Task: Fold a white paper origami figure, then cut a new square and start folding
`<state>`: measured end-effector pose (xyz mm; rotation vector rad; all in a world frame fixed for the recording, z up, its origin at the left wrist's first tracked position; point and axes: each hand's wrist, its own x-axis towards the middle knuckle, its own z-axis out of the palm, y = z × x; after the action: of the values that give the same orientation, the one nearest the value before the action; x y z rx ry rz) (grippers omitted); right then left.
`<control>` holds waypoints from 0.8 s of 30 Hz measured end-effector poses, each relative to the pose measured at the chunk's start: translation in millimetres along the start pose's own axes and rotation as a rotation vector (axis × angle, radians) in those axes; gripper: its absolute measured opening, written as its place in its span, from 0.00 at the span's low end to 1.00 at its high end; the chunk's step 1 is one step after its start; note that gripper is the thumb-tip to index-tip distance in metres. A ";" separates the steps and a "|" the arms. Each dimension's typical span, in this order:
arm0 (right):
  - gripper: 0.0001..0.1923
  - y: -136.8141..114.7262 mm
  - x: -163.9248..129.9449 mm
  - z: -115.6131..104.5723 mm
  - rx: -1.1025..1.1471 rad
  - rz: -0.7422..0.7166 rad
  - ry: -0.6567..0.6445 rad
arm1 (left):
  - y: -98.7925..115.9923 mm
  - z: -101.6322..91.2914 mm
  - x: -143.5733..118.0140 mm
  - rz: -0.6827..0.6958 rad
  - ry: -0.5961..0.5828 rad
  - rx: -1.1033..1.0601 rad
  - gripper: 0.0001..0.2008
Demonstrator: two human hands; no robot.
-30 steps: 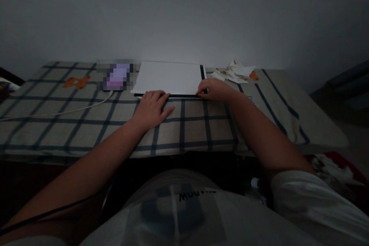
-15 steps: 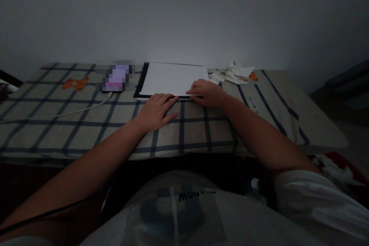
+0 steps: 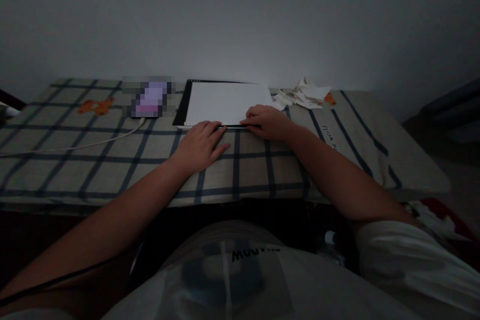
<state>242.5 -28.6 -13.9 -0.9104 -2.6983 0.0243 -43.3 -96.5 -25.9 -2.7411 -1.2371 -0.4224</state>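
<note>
A glowing white sheet (image 3: 225,102) lies on a thin black pad (image 3: 182,105) on the checked cloth. My left hand (image 3: 200,144) rests flat on the cloth, fingers spread, its fingertips touching the pad's near edge. My right hand (image 3: 265,121) lies on the sheet's near right corner, its fingers pressed on the paper. Neither hand grips anything that I can see.
The checked cloth (image 3: 93,160) covers a low table against a plain wall. A blurred lit screen (image 3: 149,97) lies left of the pad with a white cable (image 3: 75,147) running left. A heap of torn paper scraps (image 3: 303,94) lies to the right of the pad.
The white sheet has slid to the right on the pad, uncovering the pad's black left edge. My right hand moved left along the near edge; my left hand shifted slightly right.
</note>
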 end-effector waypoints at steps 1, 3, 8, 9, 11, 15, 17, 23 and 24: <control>0.18 -0.8 0.1 -0.5 -0.010 0.000 -0.001 | -0.8 0.4 0.2 0.002 0.000 -0.006 0.33; 0.18 -3.8 0.7 -1.4 -0.043 0.000 -0.002 | -2.3 0.9 0.6 0.001 0.006 -0.025 0.32; 0.18 -13.8 3.9 -0.7 -0.139 -0.021 -0.025 | -1.8 0.5 0.8 -0.004 0.012 -0.049 0.31; 0.18 -14.7 4.5 0.1 -0.141 -0.023 -0.034 | -0.8 0.2 0.6 -0.007 0.011 -0.046 0.31; 0.18 -15.2 5.2 1.7 -0.127 -0.023 -0.047 | 0.9 -0.3 0.0 -0.024 0.014 -0.038 0.32; 0.19 -12.6 5.1 3.0 -0.078 -0.012 -0.041 | -5.6 -1.9 -0.5 -0.122 0.060 -0.050 0.30; 0.19 -11.1 4.8 2.9 -0.063 -0.013 -0.037 | -17.1 -4.1 0.2 -0.198 0.084 -0.107 0.28; 0.20 -7.9 5.1 3.5 -0.025 -0.031 -0.036 | -68.2 -21.1 6.8 -0.274 -0.048 -0.172 0.25; 0.20 -7.5 5.1 3.8 -0.018 -0.027 -0.032 | -76.2 -24.2 8.2 -0.268 -0.095 -0.177 0.24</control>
<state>233.1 -31.3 -15.4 -0.8854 -2.7443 0.0082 -100.2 -45.0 -1.7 -2.7737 -1.6772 -0.4502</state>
